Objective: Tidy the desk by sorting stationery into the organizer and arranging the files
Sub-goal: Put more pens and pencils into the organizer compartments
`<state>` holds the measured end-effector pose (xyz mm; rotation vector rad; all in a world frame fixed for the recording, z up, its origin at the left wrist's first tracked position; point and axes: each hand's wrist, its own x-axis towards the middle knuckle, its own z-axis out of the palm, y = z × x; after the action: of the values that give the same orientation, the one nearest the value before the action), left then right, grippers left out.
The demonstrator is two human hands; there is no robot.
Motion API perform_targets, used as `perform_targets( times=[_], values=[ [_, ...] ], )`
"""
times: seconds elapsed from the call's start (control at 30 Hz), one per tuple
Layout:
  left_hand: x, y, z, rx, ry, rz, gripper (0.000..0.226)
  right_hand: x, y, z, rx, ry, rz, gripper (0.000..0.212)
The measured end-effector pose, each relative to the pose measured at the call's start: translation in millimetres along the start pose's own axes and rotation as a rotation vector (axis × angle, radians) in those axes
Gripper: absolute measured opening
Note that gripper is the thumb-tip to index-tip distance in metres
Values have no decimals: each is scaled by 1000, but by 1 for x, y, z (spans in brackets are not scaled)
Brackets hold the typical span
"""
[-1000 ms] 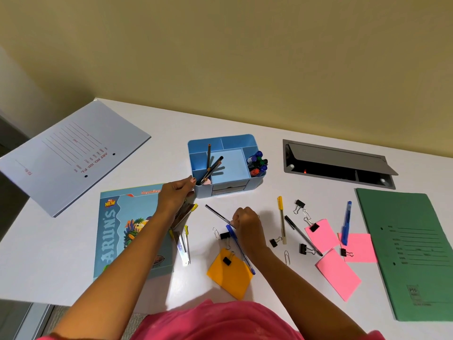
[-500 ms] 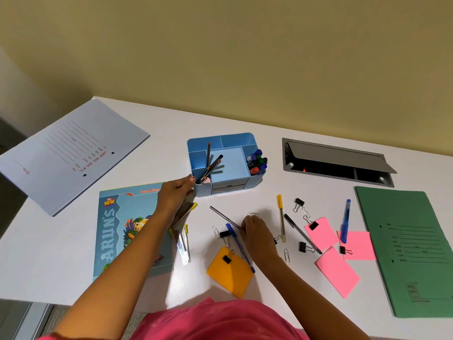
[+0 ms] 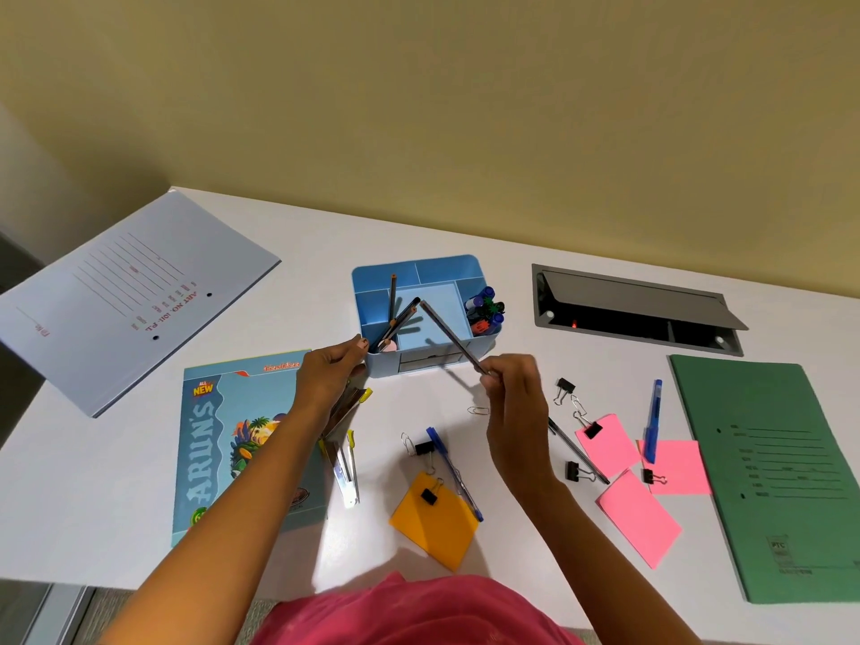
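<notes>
The right hand (image 3: 514,398) has its fingers pinched on a dark pencil (image 3: 449,335) angled toward the blue organizer (image 3: 421,314). The left hand (image 3: 332,370), fingers closed, grips its corner. A careless drop could miss the compartment.

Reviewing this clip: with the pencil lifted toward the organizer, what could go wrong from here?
The right hand pinches the pencil at its very end, so it might wobble and miss the compartment. It could also knock the pencils already leaning in the organizer. The left hand holds several items that could slip.

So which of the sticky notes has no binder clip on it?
The lowest pink note, nearest the person; the other two pink ones and the orange one each carry a clip.
</notes>
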<state>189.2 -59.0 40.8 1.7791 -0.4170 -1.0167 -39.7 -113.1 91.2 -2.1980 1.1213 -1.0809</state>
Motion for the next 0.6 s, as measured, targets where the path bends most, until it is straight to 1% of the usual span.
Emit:
perform_targets(
  times=[0.13, 0.2, 0.27, 0.33, 0.37, 0.43, 0.6],
  values=[
    [1, 0, -1, 11, 6, -4, 35, 26, -33, 5, 113, 49, 128, 15],
    [1, 0, -2, 25, 14, -12, 34, 38, -52, 9, 210, 66, 102, 14],
    [1, 1, -1, 17, 18, -19, 33, 48, -63, 18, 267, 46, 49, 14],
    [-1, 2, -1, 31, 22, -15, 34, 59, -70, 31, 229, -46, 116, 16],
    [-1, 3, -1, 36, 27, -12, 34, 63, -71, 38, 169, -105, 155, 17],
    [-2, 2, -1, 25, 22, -12, 34, 67, -69, 52, 40, -180, 146, 18],
    [0, 0, -3, 29, 20, 0, 34, 67, -66, 68, -55, -184, 68, 20]
  ],
)
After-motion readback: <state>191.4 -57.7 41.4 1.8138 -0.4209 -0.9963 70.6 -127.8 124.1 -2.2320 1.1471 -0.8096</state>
